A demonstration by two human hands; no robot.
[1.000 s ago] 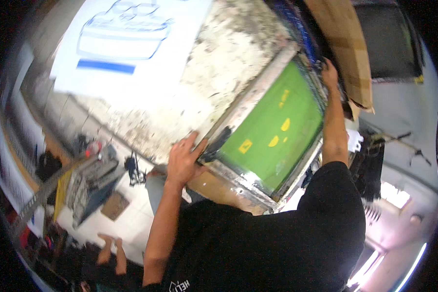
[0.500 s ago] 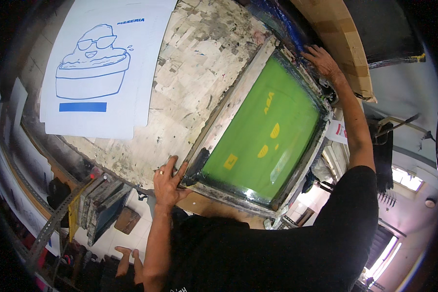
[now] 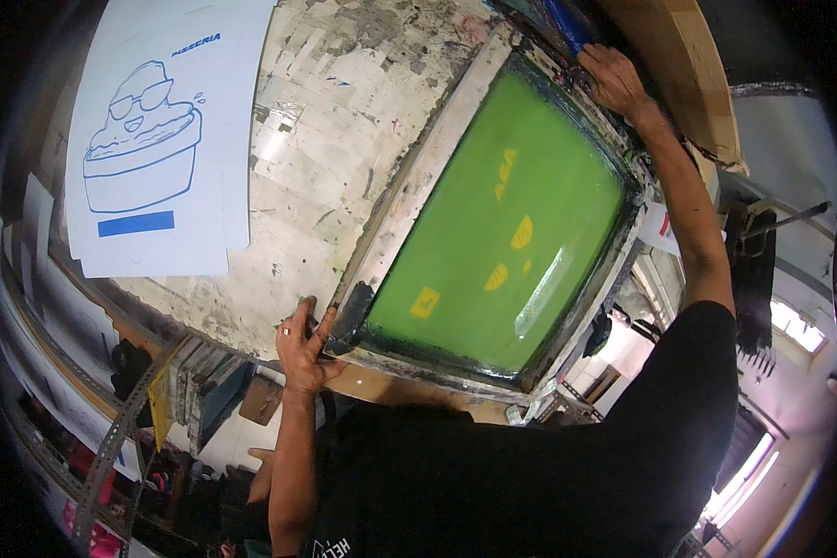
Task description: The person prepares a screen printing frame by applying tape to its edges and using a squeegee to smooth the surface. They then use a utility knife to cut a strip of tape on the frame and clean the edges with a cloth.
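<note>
A screen printing frame (image 3: 381, 265) with a green mesh (image 3: 484, 242) lies slantwise on the worn, stained table (image 3: 307, 158). Yellow shapes show in the mesh, and dark tape or residue runs along its border. My left hand (image 3: 302, 352), with a ring on it, rests at the table's near edge beside the frame's near-left corner, fingers apart. Past the frame's far right side, my right hand (image 3: 614, 82) has its fingers bent down against a blue thing (image 3: 565, 23); what they grip is partly hidden. White sheets (image 3: 223, 121) printed with a blue cartoon line drawing lie at the left.
A cardboard piece (image 3: 693, 74) stands behind my right forearm. Several stacked frames (image 3: 209, 386) lean below the table, beside a perforated metal rack bar (image 3: 112, 446). More printed sheets (image 3: 56, 270) sit on the rack at far left. Bare feet (image 3: 260, 470) show below.
My view has shifted, so the sheets sit further left. The right hand has moved to the blue thing and its fingers have curled. My left hand stays by the frame corner.
</note>
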